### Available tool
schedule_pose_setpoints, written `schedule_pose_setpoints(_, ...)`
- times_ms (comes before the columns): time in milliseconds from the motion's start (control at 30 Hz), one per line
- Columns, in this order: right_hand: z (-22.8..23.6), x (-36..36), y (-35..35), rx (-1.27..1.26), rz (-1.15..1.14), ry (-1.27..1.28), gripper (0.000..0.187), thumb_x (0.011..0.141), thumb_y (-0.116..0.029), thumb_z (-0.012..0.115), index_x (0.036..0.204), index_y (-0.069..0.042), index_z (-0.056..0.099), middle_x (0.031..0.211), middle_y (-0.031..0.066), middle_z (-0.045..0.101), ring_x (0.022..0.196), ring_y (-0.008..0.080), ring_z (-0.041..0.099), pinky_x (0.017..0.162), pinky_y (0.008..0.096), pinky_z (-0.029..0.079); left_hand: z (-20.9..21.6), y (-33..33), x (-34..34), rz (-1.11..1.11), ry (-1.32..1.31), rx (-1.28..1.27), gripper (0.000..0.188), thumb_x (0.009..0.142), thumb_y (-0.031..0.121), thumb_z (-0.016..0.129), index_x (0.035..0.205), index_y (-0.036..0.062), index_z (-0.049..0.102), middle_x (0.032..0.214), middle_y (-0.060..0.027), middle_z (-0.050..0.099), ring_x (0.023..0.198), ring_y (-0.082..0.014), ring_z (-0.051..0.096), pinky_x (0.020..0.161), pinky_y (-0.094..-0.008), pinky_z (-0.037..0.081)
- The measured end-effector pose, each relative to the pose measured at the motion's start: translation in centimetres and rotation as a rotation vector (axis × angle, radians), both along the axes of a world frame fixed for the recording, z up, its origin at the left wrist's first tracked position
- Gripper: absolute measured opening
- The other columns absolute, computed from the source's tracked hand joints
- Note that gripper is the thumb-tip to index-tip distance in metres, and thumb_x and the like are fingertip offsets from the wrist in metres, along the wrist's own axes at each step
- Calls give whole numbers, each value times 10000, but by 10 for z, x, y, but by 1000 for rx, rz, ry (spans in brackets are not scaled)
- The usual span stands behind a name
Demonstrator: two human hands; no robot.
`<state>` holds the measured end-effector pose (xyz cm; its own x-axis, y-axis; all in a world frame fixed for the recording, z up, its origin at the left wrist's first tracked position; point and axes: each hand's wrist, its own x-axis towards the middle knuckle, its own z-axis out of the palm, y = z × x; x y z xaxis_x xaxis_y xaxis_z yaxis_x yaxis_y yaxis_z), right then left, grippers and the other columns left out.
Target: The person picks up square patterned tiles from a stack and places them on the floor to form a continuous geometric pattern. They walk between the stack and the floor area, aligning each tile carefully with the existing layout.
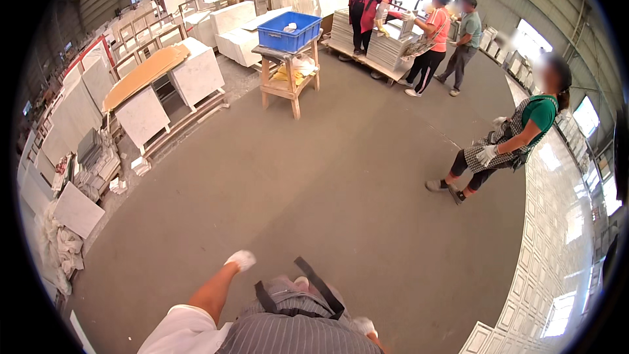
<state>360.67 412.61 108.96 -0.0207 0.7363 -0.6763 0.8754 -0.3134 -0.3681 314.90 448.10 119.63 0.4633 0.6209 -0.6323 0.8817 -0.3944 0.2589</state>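
while the left hand (245,260) hangs out front, the right hand (363,325) is half hidden beside the apron (295,334); can't make out whether either's fingers are spread or pressed together. apron: worn, roughly between the hands. judgement: moving well means keeping black straps (320,286) clear of both.

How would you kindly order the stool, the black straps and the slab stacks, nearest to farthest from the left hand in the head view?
1. Black straps: just right of the left hand.
2. Stool: ahead, under the blue bin.
3. Slab stacks: farther ahead, to the right.
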Motion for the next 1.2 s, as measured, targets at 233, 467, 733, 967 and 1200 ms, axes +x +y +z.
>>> schedule_pose_setpoints(233, 12, 59, 109, -310, -435, 0, 300, 806, -340, 563, 920, -107, 713, 961, 139, 695, 947, 316, 665, 823, 433, 537, 30, 223, 200, 638, -624, -256, 251, 862, 228, 571, 964, 15, 657, 826, -57, 663, 745, -140, 621, 714, -296, 521)
schedule_pose_setpoints(467, 12, 187, 486, 81, 236, -274, 171, 698, -281, 682, 711, -113, 713, 773, 95, 692, 759, 259, 685, 641, 409, 557, -1, 364, 241, 367, -108, -228, 385, 822, 353, 501, 1018, 87, 698, 1106, -190, 657, 1090, -357, 602, 955, -417, 456)
schedule_pose_setpoints(733, 223, 233, 950, 434, -960, 809, 343, 938, -132, 561, 1267, -34, 537, 821, 28, 616, 627, 91, 575, 570, 255, 525, -45, 541, 133, 259, 57, -128, 281, 786, 249, 613, 985, 71, 702, 1023, -127, 693, 928, -297, 667, 824, -404, 538)
schedule_pose_setpoints(967, 118, 258, 1001, 219, -1105, 725, 321, 879, -144, 616, 1182, -44, 578, 815, 75, 639, 642, 178, 616, 578, 311, 537, 6, 802, 230, 121, 188, -141, 366, 861, 318, 478, 1046, 83, 690, 1143, -149, 655, 1078, -346, 609, 918, -443, 492)
schedule_pose_setpoints(1200, -12, 301, 904, 24, -397, 107, 272, 797, -308, 582, 939, -103, 693, 998, 121, 678, 955, 341, 620, 850, 400, 500, 294, 1022, 506, -492, -322, 233, 346, 910, 425, 490, 992, 128, 649, 919, -120, 656, 877, -320, 648, 767, -434, 520)
